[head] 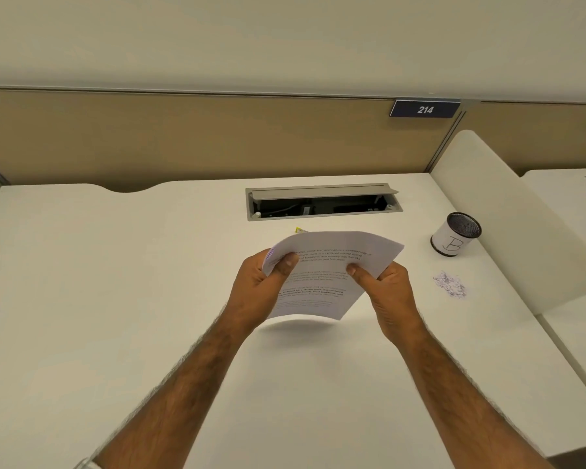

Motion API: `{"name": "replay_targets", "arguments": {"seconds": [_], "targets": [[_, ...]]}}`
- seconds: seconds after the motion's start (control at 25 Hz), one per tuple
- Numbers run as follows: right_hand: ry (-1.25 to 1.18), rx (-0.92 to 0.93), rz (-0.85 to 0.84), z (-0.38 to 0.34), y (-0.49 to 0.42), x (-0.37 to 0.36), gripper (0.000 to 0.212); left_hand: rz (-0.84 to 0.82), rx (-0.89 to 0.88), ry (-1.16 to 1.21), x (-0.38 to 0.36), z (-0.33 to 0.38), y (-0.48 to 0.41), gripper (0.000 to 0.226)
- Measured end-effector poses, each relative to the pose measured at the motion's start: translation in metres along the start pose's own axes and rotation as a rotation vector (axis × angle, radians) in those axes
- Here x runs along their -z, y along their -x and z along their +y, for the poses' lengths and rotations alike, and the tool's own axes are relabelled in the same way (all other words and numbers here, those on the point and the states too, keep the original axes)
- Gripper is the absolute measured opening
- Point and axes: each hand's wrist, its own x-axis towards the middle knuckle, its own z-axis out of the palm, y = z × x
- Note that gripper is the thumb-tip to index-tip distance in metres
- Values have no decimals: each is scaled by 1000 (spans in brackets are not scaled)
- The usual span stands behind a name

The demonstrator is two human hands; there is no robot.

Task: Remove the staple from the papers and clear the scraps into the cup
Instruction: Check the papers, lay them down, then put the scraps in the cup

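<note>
Printed white papers point(322, 275) are held above the middle of the white desk point(115, 299), bowed upward. My left hand point(261, 289) grips their left top corner, thumb on top. My right hand point(386, 292) pinches their right edge. The staple itself is too small to make out. A small pile of paper scraps point(451, 285) lies on the desk to the right of my right hand. Behind the scraps stands the cup point(455, 234), a black mesh cup wrapped in white paper marked "B". A small yellow object point(300, 229) peeks out behind the papers' top edge.
An open cable tray point(323, 202) is set into the desk behind the papers. A tan partition point(183, 137) with a "214" sign point(425, 109) closes the back. A white side divider point(508, 211) rises just right of the cup.
</note>
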Motion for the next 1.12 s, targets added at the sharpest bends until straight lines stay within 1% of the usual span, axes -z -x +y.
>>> {"name": "replay_targets", "arguments": {"seconds": [0.12,0.28,0.48,0.6,0.72,0.76,0.88,1.0,1.08,1.12], "targets": [[15,24,-11,-4,-2,0,23,8,-10,3,1,3,1,21],[-6,-10,-32,1,-1,-1,23,-13,-37,-20,8,-2,1,21],[30,-46,-48,7,-2,0,23,15,2,0,5,0,0,23],[23,-106,-147,9,-3,12,22,87,18,143,9,9,-1,19],[37,-214,-228,17,0,32,26,204,51,347,18,20,-4,21],[14,-251,-230,23,2,38,29,235,54,393,21,21,-6,21],[-171,-370,-205,37,8,57,50,282,53,513,26,26,-9,22],[-407,-396,-208,41,16,56,50,313,68,628,28,29,-12,21],[-559,-369,-212,37,21,38,48,334,80,688,26,27,-13,24],[-621,-352,-183,35,23,27,47,341,86,720,25,26,-14,27]]}}
